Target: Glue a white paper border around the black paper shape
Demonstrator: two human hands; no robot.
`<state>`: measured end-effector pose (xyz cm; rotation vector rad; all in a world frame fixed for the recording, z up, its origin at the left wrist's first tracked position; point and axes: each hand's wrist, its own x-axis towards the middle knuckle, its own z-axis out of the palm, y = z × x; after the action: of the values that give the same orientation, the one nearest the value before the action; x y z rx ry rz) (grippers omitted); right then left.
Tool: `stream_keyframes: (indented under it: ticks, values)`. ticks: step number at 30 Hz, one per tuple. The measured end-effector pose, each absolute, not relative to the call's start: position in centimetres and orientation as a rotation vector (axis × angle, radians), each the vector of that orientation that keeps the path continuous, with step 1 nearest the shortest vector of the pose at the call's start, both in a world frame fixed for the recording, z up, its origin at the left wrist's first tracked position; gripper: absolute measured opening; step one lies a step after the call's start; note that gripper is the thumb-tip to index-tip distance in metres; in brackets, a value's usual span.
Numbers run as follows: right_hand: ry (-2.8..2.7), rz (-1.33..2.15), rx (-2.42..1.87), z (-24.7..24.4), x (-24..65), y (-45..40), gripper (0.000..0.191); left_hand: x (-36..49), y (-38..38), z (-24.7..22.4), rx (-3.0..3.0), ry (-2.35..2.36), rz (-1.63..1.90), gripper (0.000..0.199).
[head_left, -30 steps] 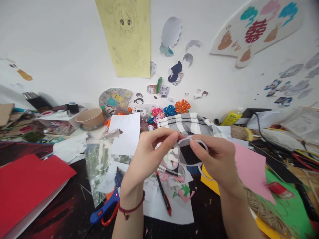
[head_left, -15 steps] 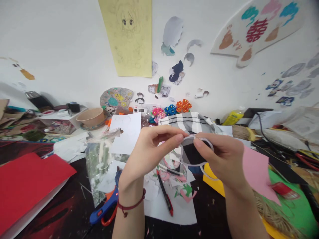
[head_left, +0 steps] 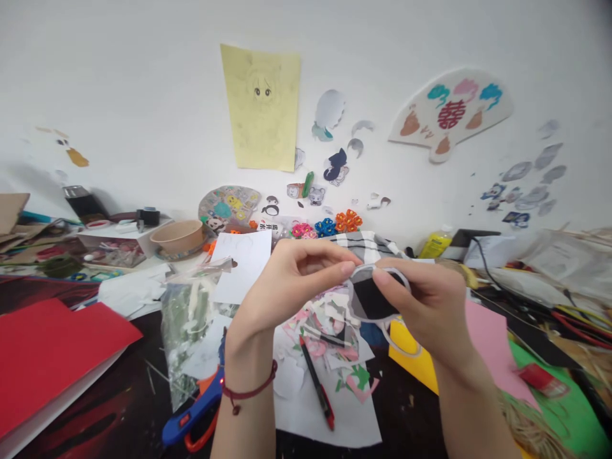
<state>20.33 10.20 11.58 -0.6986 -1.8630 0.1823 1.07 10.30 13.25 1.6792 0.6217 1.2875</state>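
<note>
Above the middle of the desk, both my hands hold a see-through piece with a rounded white rim point(head_left: 359, 299); a pale loop hangs below it. Dark and grey shapes show within the rim, and I cannot tell its exact kind. My left hand point(head_left: 294, 280) pinches the upper left of the rim between thumb and fingers. With its thumb on the front, my right hand point(head_left: 425, 303) grips the upper right. Beneath them, a black and red pen point(head_left: 316, 382) lies on white paper point(head_left: 349, 424) among pink, green and white scraps point(head_left: 329, 319).
Blue-handled scissors or a similar tool point(head_left: 194, 417) lies by my left wrist. A red folder point(head_left: 62, 357) is at the left, near a clear plastic bag point(head_left: 179, 325). Yellow card point(head_left: 411, 363), pink paper point(head_left: 488, 344) and twine point(head_left: 530, 424) lie right. A tan bowl point(head_left: 178, 237) stands behind.
The camera view has tilted up, so more of the wall shows. Both hands keep their hold on the white-rimmed piece, whose loop appears slightly lower.
</note>
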Motion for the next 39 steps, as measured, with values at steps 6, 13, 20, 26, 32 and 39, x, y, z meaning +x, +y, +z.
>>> stream_keyframes:
  ticks: [6, 13, 20, 26, 32, 39]
  values:
    - [-1.865, 0.137, -0.711, 11.7, 20.4, 9.3, 0.033, 0.9, 9.5, 13.4, 1.753, 0.656, 1.293, 0.008]
    - [-1.881, 0.132, -0.722, 11.7, 20.3, 9.1, 0.033, 1.0, 9.5, 13.4, 1.737, 0.681, 1.287, 0.009]
    - [-1.864, 0.176, -0.758, 11.7, 20.4, 9.2, 0.03, 1.2, 9.2, 13.5, 1.817, 0.7, 1.364, 0.006]
    - [-1.815, 0.365, -0.758, 11.7, 20.8, 9.6, 0.008, 1.4, 9.0, 13.7, 2.032, 0.832, 1.392, 0.007]
    - [-1.803, 0.272, -0.739, 11.6, 20.6, 9.4, 0.011, 1.6, 8.9, 13.9, 2.057, 0.839, 1.397, 0.01]
    - [-1.67, 0.122, -0.671, 11.5, 20.0, 8.9, 0.015, 1.2, 8.8, 13.9, 2.044, 0.809, 1.379, 0.021]
